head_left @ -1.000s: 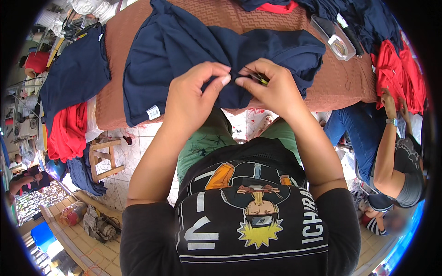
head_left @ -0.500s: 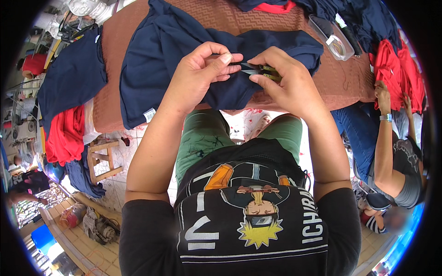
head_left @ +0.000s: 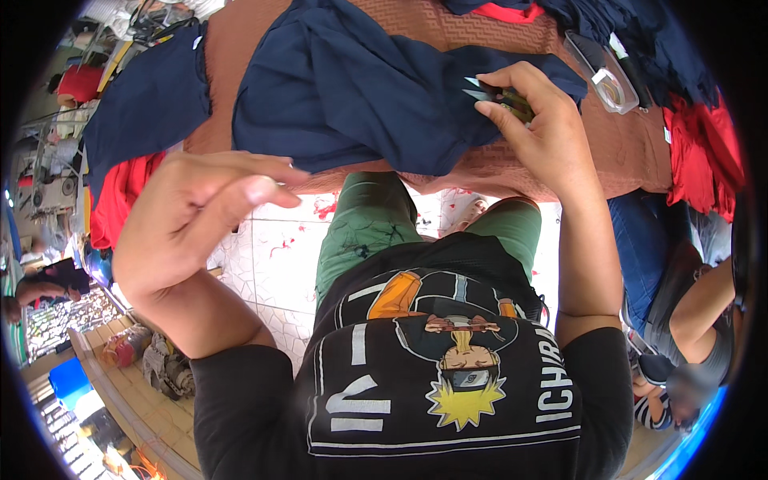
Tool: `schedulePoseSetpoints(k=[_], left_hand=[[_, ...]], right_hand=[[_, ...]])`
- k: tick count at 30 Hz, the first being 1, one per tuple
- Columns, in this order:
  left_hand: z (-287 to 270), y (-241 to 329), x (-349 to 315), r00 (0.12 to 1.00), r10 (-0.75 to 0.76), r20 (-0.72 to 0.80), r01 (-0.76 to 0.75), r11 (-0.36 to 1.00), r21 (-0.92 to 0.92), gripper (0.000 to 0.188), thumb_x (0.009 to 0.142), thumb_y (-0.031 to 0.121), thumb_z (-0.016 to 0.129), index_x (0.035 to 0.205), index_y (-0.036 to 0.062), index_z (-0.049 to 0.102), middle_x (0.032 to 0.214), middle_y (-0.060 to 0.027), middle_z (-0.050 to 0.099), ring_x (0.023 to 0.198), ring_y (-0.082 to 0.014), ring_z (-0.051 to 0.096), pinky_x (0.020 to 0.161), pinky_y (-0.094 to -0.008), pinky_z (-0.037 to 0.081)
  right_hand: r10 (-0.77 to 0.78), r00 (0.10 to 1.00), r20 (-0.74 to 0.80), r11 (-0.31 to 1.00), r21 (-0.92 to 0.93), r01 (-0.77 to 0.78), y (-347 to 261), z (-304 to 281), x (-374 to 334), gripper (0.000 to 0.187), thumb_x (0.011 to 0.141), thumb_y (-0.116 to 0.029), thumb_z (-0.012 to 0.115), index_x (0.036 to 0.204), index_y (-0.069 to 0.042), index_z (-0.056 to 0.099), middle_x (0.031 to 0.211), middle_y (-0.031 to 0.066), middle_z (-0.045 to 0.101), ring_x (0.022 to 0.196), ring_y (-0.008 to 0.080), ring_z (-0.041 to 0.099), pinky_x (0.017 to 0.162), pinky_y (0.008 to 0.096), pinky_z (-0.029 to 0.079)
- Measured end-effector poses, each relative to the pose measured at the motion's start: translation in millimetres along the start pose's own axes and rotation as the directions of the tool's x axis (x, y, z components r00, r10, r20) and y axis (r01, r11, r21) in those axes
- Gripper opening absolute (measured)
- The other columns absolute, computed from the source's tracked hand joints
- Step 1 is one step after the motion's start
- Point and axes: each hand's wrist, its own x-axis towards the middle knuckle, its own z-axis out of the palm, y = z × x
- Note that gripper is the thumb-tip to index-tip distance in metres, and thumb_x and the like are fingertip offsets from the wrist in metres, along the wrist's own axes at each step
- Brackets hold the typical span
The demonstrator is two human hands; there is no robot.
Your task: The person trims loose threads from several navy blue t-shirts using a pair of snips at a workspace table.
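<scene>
My right hand [head_left: 534,116] holds a pair of thread snips [head_left: 500,98] above the cloth. Their two pointed blades stand apart and point left. Beneath them a dark navy garment [head_left: 336,96] lies loosely folded across the brown-covered table [head_left: 640,152]. My left hand [head_left: 192,216] is raised off the table's front edge, left of my lap and away from the garment. Its fingers stretch out to the right, with the thumb lying close along them, slightly blurred. No held thing shows in it.
Another navy piece [head_left: 148,104] hangs over the table's left end, above red cloth [head_left: 120,196]. A clear plastic case [head_left: 604,80] lies at the far right beside more navy and red cloth [head_left: 704,152]. A person [head_left: 696,312] sits at the right. Red scraps dot the tiled floor [head_left: 280,248].
My left hand has come away from the snips and swung left and toward me, off the table. My right hand, with the snips, has shifted slightly right and away from me.
</scene>
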Motion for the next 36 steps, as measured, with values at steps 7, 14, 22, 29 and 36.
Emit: schedulePoseSetpoints(k=[7, 14, 22, 29, 36], left_hand=[[12.9, 21.6, -2.5, 0.984, -0.006, -0.179, 0.028, 0.992, 0.121, 0.016, 0.085, 0.009, 0.067, 0.098, 0.0005, 0.067, 0.1, -0.0094, 0.068, 0.1, -0.0231, 0.064, 0.093, -0.0328, 0.045], [153.1, -22.9, 91.3, 0.88, 0.258, -0.399, 0.0, 0.84, 0.543, 0.058, 0.066, 0.032, 0.084, 0.111, 0.0101, 0.053, 0.105, -0.0076, 0.054, 0.099, -0.0289, 0.053, 0.081, -0.0413, 0.042], [155.6, -38.9, 117.0, 0.781, 0.149, -0.607, -0.098, 0.988, 0.117, 0.034, 0.077, 0.0, 0.068, 0.11, 0.0038, 0.059, 0.096, -0.0095, 0.062, 0.088, -0.0226, 0.063, 0.078, -0.0332, 0.05], [113.3, -31.3, 124.4, 0.664, 0.276, -0.695, -0.243, 0.959, 0.149, 0.022, 0.087, 0.001, 0.064, 0.108, 0.0038, 0.069, 0.102, -0.0065, 0.067, 0.094, -0.0159, 0.064, 0.083, -0.0265, 0.049], [113.3, -56.8, 116.2, 0.967, -0.226, -0.121, 0.009, 0.501, -0.865, 0.026, 0.094, 0.012, 0.063, 0.114, -0.0041, 0.065, 0.102, -0.0066, 0.069, 0.088, -0.0098, 0.065, 0.083, -0.024, 0.052]], right_hand=[[-0.007, 0.999, -0.052, 1.0, -0.002, 0.007, -3.4, -13.3, -7.4, 0.024, 0.082, -0.015, 0.072, 0.102, -0.004, 0.063, 0.089, 0.0117, 0.063, 0.076, 0.0268, 0.064, 0.069, 0.0331, 0.051], [-0.1, 0.995, 0.007, 0.95, -0.296, 0.098, -5.3, -74.8, -4.7, 0.025, 0.082, -0.015, 0.072, 0.103, -0.004, 0.064, 0.089, 0.013, 0.064, 0.078, 0.0281, 0.065, 0.07, 0.0356, 0.051], [0.27, 0.962, -0.027, 0.93, -0.251, -0.268, 21.8, -198.7, 5.9, 0.033, 0.082, -0.014, 0.071, 0.112, -0.005, 0.063, 0.098, 0.0049, 0.067, 0.079, 0.0182, 0.061, 0.072, 0.0306, 0.047], [-0.085, 0.996, 0.02, 0.981, 0.177, 0.08, 24.0, 1.7, 8.8, 0.027, 0.083, -0.01, 0.073, 0.108, -0.003, 0.066, 0.091, 0.0055, 0.07, 0.082, 0.013, 0.063, 0.078, 0.0261, 0.049], [0.214, 0.925, 0.313, 0.706, 0.605, -0.368, 31.9, -2.0, 21.3, 0.012, 0.094, -0.01, 0.062, 0.097, 0.001, 0.067, 0.086, -0.0025, 0.064, 0.083, 0.004, 0.055, 0.077, 0.0203, 0.044]])
